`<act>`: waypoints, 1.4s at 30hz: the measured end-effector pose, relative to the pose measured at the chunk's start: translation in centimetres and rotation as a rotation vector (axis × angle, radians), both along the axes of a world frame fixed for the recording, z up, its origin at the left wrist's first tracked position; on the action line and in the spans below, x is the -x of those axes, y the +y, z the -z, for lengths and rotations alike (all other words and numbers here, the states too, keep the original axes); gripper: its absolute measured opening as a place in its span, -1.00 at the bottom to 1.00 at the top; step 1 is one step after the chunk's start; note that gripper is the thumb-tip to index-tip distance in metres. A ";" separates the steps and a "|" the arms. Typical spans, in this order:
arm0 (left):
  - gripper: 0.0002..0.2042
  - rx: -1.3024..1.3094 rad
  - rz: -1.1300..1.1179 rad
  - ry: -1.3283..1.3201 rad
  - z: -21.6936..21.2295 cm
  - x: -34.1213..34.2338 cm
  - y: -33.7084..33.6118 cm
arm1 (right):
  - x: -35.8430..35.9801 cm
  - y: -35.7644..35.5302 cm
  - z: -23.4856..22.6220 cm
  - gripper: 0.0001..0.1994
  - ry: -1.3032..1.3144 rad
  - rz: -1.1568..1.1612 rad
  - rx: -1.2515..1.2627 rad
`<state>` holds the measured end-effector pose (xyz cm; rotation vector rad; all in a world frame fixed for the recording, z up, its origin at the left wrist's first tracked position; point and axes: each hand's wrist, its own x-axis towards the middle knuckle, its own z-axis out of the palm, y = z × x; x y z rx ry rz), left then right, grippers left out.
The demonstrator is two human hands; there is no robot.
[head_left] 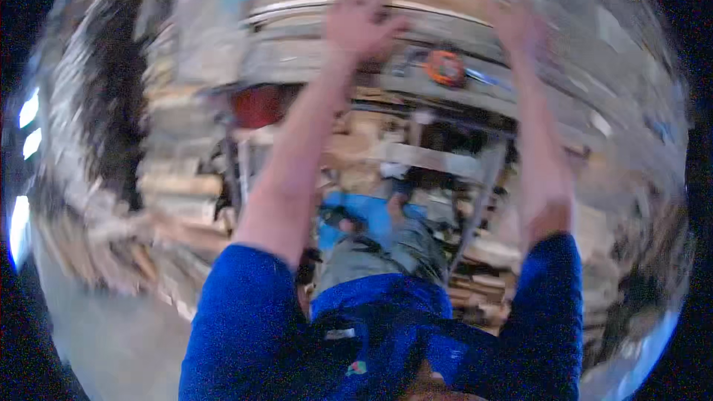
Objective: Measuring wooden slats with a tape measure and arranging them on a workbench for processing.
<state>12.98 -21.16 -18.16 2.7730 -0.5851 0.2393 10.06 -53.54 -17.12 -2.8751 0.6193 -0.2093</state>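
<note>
Both my arms stretch forward over a workbench (297,63), and the picture is smeared by motion. My left hand (364,26) lies at the near edge of a long wooden board (438,11), its fingers stretched and the thumb apart. Further right, my right hand (518,26) is at the same board, too blurred to show how its fingers are set. Between my forearms, a round orange thing with a dark middle (445,68) rests on the bench top. A thin bluish strip (486,78) is beside it.
A red rounded thing (258,106) is under the bench's left front edge. Wood pieces (182,184) are piled at the left, with more scraps below the bench. Something flat and blue (364,212) is on the floor by my feet.
</note>
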 end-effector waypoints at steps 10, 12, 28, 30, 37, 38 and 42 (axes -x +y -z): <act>-0.42 -0.044 0.103 -0.126 -0.8 -3.4 -4.5 | -2.5 -3.2 1.2 -0.34 -0.279 0.061 0.114; -0.42 -0.051 0.092 -0.110 -0.5 -2.5 -3.7 | -2.1 -2.5 2.0 -0.35 -0.314 0.043 0.082; -0.38 0.044 0.064 -0.063 -3.5 -2.0 -1.3 | -3.1 -0.6 -0.5 -0.43 0.039 0.011 0.176; -0.42 0.264 0.017 0.121 -5.8 -2.2 1.8 | -2.7 -0.5 -1.9 -0.39 0.058 0.056 0.149; -0.57 0.333 -0.450 0.277 -8.9 -4.8 20.6 | 2.5 -1.1 0.0 -0.38 0.015 0.031 0.196; -0.58 0.119 -0.539 0.350 -8.0 -4.6 23.9 | 2.1 -0.3 -0.1 -0.43 -0.086 -0.003 0.219; -0.65 -0.113 -0.574 0.436 -6.9 -4.3 29.0 | 1.5 2.5 -2.2 -0.42 0.026 -0.002 0.138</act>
